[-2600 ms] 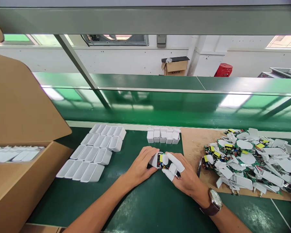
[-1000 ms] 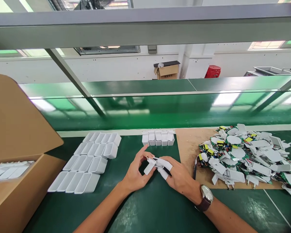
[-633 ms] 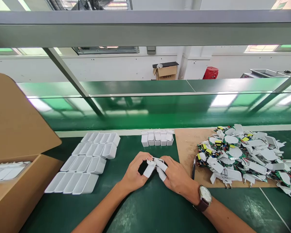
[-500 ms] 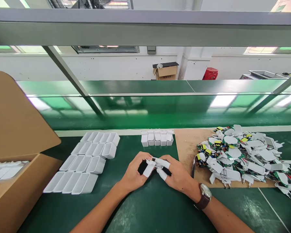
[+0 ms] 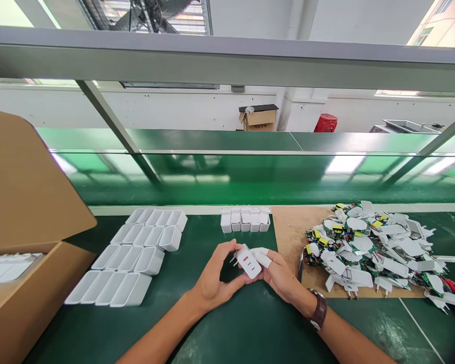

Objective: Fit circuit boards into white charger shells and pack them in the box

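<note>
Over the green bench, a white wall charger (image 5: pixel 249 261) is held between both hands, its slotted port face showing and its metal prongs pointing left. My left hand (image 5: pixel 211 283) is closed around it, with fingertips at its top edge and the thumb near its lower end. My right hand (image 5: pixel 282 278) grips its right side; white finger covers (image 5: pixel 262 258) are on some of its fingers. Beyond the hands stands a short row of small white housings (image 5: pixel 245 221). What the right fingertips do behind the charger is partly hidden.
Rows of open white casings (image 5: pixel 123 290) stand on the left, beside an open cardboard box (image 5: pixel 70 275) with white pieces inside. At right, a heap of circuit boards and white plug parts (image 5: pixel 364 247) covers a brown board (image 5: pixel 288 222). A dark slim tool (image 5: pixel 301 265) lies beside it.
The charger has been turned, so its port face now shows and its prongs point left. My left hand has spread wider around it. The view has tilted up slightly.
</note>
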Motion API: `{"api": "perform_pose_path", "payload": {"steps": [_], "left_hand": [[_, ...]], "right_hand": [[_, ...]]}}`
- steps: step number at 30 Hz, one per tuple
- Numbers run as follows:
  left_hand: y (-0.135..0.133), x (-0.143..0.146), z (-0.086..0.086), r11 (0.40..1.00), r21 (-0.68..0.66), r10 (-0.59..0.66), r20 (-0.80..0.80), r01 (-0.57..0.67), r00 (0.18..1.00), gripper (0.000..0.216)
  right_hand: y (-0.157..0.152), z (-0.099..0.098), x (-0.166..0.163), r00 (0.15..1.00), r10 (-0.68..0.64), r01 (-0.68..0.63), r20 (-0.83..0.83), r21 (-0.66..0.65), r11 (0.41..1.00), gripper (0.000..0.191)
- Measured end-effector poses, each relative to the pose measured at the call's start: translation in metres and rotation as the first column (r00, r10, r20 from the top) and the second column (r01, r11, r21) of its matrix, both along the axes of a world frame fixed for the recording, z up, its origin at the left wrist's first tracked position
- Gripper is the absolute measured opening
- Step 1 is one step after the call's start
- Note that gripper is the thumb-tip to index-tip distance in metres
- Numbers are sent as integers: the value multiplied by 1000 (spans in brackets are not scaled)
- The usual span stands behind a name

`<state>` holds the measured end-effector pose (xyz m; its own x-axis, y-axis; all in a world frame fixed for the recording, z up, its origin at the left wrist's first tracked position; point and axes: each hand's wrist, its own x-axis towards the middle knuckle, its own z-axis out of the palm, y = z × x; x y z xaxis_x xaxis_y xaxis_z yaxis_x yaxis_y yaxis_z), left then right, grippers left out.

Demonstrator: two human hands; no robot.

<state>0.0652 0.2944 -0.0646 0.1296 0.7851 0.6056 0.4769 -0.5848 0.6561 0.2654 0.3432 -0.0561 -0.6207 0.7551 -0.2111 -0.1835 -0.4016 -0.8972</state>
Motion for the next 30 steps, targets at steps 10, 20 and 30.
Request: {"api": "perform_pose_path", "payload": {"steps": [10, 20, 30], "left_hand": [[-1, 1, 5, 998, 66, 15, -33, -13, 999, 68], [1, -5, 0, 962, -271, 18, 161, 26, 987, 72], [8, -5, 9, 945, -189, -230, 192, 266, 954, 21]], "right_hand": [[-5, 4, -5, 999, -16, 11, -50, -102, 995, 56], [-9, -1, 3, 872, -399, 105, 283, 688, 718, 22], [-3, -1, 10, 909, -29, -196, 415, 490, 849, 94]]}}
